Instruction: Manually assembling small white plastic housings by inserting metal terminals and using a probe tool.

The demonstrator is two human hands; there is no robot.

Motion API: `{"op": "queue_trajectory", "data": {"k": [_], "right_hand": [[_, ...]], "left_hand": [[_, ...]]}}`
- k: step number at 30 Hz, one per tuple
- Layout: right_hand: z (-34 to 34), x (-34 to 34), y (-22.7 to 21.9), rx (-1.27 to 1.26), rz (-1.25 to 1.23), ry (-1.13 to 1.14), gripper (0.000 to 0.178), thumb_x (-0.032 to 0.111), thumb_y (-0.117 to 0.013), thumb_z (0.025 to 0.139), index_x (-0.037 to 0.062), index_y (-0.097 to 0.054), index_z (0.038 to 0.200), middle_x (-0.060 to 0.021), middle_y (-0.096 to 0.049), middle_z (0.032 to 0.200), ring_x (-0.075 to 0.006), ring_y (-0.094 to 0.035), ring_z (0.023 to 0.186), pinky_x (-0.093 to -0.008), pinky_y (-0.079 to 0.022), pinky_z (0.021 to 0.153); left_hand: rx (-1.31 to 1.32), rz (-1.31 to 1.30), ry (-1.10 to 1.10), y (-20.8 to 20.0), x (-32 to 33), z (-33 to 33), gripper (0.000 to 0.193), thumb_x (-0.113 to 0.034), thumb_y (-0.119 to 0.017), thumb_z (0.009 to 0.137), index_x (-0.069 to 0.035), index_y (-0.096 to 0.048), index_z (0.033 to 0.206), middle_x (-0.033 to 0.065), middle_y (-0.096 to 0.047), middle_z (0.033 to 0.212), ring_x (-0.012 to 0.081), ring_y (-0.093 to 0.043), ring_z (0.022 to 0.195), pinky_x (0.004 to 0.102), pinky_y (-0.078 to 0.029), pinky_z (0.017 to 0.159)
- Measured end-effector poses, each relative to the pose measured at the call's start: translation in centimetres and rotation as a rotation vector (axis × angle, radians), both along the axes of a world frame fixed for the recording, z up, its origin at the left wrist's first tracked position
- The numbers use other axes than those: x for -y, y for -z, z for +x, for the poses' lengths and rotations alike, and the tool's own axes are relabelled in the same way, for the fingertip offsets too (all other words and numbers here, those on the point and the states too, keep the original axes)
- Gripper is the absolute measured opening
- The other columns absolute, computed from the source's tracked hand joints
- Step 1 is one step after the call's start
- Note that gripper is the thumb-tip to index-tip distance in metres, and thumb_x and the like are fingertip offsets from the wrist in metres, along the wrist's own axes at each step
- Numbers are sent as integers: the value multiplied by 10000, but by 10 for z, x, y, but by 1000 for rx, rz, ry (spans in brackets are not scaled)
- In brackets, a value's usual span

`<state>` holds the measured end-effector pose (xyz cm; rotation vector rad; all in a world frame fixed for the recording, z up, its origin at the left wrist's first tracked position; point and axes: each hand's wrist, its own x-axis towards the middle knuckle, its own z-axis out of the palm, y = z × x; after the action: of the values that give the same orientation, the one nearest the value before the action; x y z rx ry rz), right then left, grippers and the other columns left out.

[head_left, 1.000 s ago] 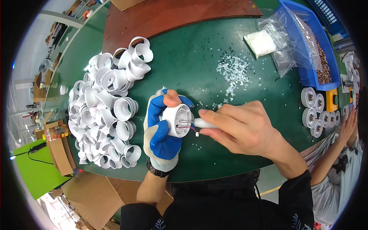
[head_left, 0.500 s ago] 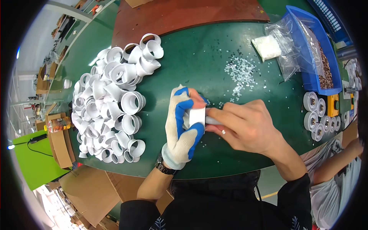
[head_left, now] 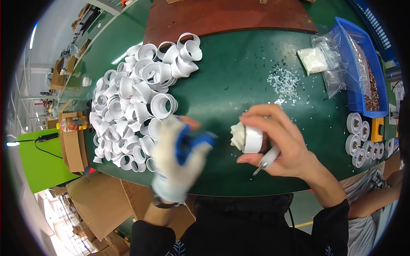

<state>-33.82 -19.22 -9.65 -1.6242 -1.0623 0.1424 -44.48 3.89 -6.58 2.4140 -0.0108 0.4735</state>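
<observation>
My bare right hand (head_left: 282,147) is closed around a white round fitting (head_left: 253,140), held between fingertips and thumb. A cream ridged, gear-like piece (head_left: 238,135) sticks out of its left side. The same hand keeps a pale-handled tool with a thin metal tip (head_left: 268,158) tucked against the palm, tip toward the lower left. My left hand (head_left: 177,151), in a white glove with blue coating, is blurred beside the right edge of a heap of white plastic collars (head_left: 124,96). Its thumb and fingers look apart, and nothing shows between them.
Small clear rings (head_left: 284,83) lie scattered on the green table (head_left: 226,77). At the right are a white packet (head_left: 313,59), a blue bin (head_left: 368,109) with copper-coloured parts, and several round white assemblies (head_left: 353,123). A brown board (head_left: 230,17) lies at the back. Another person's arm (head_left: 376,198) is at right.
My left hand has let go of the white fitting and moved left to the collars. The right hand now holds the fitting alone, with the tool turned down into its palm.
</observation>
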Motion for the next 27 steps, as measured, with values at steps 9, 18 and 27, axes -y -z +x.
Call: {"op": "queue_trajectory", "data": {"k": [9,18,27], "right_hand": [[7,2,7,-110,116,82,691,173,-934,699,1,-621,1290,-137,-568,1216,-214,-636,896,-302,-571,671],[14,4,4,-231,109,66,729,239,-911,742,12,-614,1369,-135,-530,1292,-182,-580,1040,-236,-498,668],[29,14,0,-199,-3,18,755,210,-909,723,31,-614,1395,-110,-526,1288,-166,-574,1062,-219,-490,691]], "left_hand": [[-370,-46,-305,-13,-56,22,395,55,-668,854,22,-584,1238,107,-681,1090,144,-653,820,297,-535,739],[-13,-547,-281,-33,-26,25,373,93,-578,887,15,-553,1251,101,-624,1121,139,-620,862,275,-526,769],[-47,-313,394,9,22,57,794,-68,-873,760,-30,-411,1405,160,-560,1259,215,-625,1061,354,-529,914]]}}
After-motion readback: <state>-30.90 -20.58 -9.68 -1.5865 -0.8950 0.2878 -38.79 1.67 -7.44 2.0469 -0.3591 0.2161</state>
